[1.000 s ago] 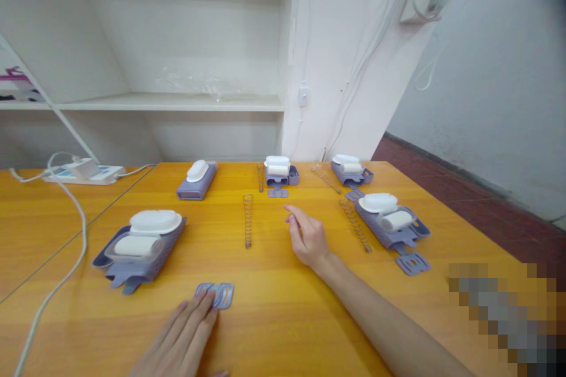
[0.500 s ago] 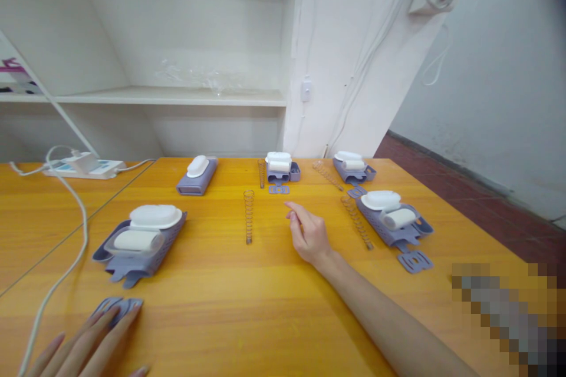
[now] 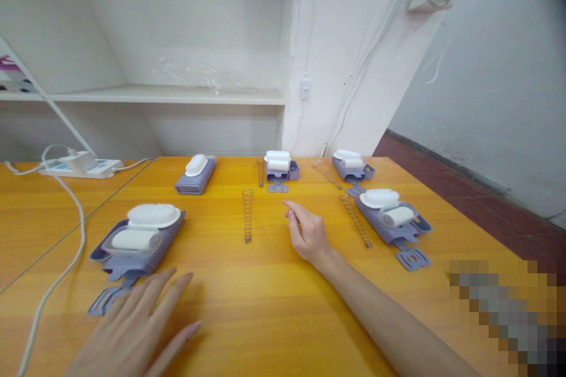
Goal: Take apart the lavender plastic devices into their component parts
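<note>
My left hand (image 3: 137, 321) is open, fingers spread, over the table beside a flat purple slotted piece (image 3: 104, 300), which it partly hides. Just beyond lies a purple perforated holder (image 3: 165, 244) carrying a white oval case (image 3: 153, 215) and a white roll in clear wrap (image 3: 135, 240). My right hand (image 3: 307, 231) rests on the table with its fingers curled together; whether anything is inside cannot be made out. A metal spring (image 3: 248, 216) lies to its left, another spring (image 3: 356, 221) to its right. On the right sits a similar holder (image 3: 384, 224) with its slotted piece (image 3: 413, 258).
Along the back of the orange table (image 3: 247, 294) are a purple box (image 3: 197, 179), two more loaded holders (image 3: 277, 174) (image 3: 352, 169) and thin springs. A power strip (image 3: 88, 167) and a white cable (image 3: 79, 247) lie at left. A blurred patch covers the lower right.
My left hand has moved right and forward, off the flat slotted piece, which now shows more on its left. My right hand stays in place.
</note>
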Available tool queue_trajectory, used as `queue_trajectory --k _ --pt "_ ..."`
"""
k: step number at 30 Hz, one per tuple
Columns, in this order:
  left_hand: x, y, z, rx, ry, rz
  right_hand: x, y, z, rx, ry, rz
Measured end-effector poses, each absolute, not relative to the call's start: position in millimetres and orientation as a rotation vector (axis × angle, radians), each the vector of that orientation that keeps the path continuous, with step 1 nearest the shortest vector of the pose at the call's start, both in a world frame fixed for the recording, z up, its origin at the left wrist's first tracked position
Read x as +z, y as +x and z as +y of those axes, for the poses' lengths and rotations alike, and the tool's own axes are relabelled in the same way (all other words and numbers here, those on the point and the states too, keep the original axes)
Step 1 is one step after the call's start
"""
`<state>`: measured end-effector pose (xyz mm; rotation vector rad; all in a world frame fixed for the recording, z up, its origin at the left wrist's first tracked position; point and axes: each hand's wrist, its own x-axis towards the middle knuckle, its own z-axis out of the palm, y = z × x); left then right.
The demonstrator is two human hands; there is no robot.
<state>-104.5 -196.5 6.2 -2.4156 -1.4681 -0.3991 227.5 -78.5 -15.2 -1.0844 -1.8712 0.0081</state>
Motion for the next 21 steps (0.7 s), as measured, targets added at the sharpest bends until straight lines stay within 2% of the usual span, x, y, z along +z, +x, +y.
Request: queue_trajectory --k 9,21 --pt "37.9 -2.0 -121.0 -0.238 -2.606 -1.397 -13.7 226.6 -79.3 -0.016 -1.087 -1.874" --pt "10.8 38.7 -48.3 -0.242 -2.545 -1.454 -12.4 226.0 -79.6 -0.001 -1.098 -1.890"
